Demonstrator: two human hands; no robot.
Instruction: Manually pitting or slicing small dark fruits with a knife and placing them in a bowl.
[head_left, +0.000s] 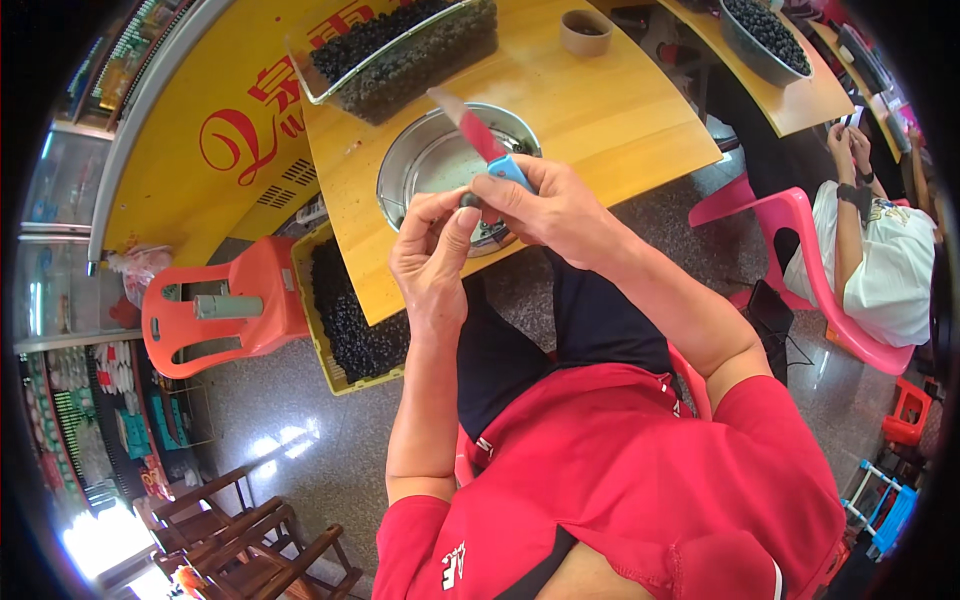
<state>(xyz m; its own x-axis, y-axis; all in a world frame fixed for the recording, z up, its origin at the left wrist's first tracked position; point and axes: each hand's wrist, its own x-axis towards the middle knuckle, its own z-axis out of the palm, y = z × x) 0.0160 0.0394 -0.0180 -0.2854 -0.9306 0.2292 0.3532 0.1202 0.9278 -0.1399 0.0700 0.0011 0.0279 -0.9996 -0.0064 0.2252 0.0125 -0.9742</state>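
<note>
My left hand [432, 240] is closed, pinching a small dark round piece [469, 200] between thumb and fingertips; its exact kind is too small to tell. My right hand [560, 212] grips a knife [511, 172] by its blue handle. The knife's blade, reddish near the handle and paler at the tip, points up and away to the left. My right thumb and fingertips come close to the dark piece. Both hands are over the near rim of a round metal basin [384, 172] on the wooden table, with a few small dark bits in it.
On the table [620, 130] stand a clear bin [410, 75] heaped with dark round pieces and a brown cup [586, 34]. A yellow crate [360, 384] of similar pieces and an orange chair [225, 300] are at left. Another person [870, 240] sits at right on a pink chair [822, 270].
</note>
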